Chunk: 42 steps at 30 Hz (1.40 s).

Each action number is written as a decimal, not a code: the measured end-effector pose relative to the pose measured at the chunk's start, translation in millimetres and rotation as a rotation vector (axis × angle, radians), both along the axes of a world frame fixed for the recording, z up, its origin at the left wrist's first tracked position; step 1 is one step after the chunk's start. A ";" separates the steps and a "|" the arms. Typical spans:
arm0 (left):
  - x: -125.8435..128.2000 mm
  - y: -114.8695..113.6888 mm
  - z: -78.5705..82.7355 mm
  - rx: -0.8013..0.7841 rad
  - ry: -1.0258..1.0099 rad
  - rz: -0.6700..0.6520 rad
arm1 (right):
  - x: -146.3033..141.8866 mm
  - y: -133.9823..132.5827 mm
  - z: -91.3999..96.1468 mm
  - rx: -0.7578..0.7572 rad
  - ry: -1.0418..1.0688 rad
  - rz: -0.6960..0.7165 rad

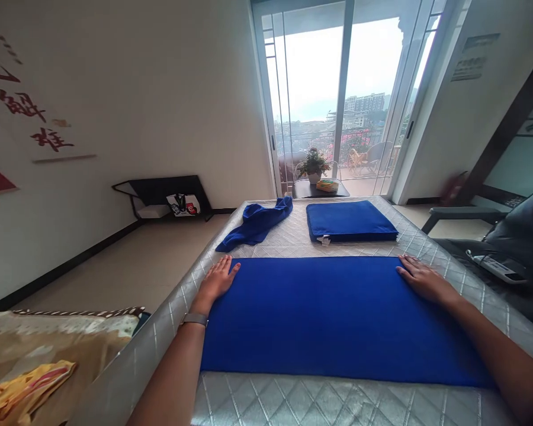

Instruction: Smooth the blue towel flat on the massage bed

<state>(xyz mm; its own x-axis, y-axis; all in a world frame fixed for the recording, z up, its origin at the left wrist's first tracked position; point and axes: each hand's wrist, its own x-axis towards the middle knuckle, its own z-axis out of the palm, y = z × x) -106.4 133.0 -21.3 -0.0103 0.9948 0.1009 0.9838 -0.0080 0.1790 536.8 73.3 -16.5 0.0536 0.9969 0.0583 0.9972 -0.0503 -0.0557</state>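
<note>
A blue cloth point(328, 319) lies flat and smooth as a wide rectangle across the quilted surface. My left hand point(218, 277) rests open on its far left corner, fingers pointing away from me. At the far right corner my right hand point(420, 277) lies open too, palm down on the cloth's edge. Beyond the cloth, to the right, sits a neat stack of folded blue cloths point(350, 218) with a small white tag at its front. A crumpled blue cloth point(260, 223) lies loose at the back left.
The silver quilted table cover point(293, 399) shows around the cloth. Behind stands a small table point(299, 189) with a potted plant point(314, 165), near glass sliding doors. A black armchair point(519, 236) holding a white device point(500, 269) is right; a yellow cloth point(31, 387) lies lower left.
</note>
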 end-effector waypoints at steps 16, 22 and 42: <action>9.1 -0.8 2.4 0.009 -0.003 0.011 | -42.3 -18.4 54.3 0.445 0.135 0.038; 7.4 2.7 -3.6 0.040 0.002 0.018 | -180.7 -13.0 61.5 0.213 0.139 0.280; 9.3 1.5 -0.3 0.050 0.000 0.008 | -231.9 3.0 29.4 -0.100 0.127 0.217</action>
<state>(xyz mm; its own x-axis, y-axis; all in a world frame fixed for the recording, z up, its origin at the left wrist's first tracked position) -97.1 134.5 -21.6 -0.0185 0.9884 0.1505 0.9839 -0.0088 0.1787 304.9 76.3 12.9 -0.1618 0.9862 -0.0350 0.9706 0.1526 -0.1862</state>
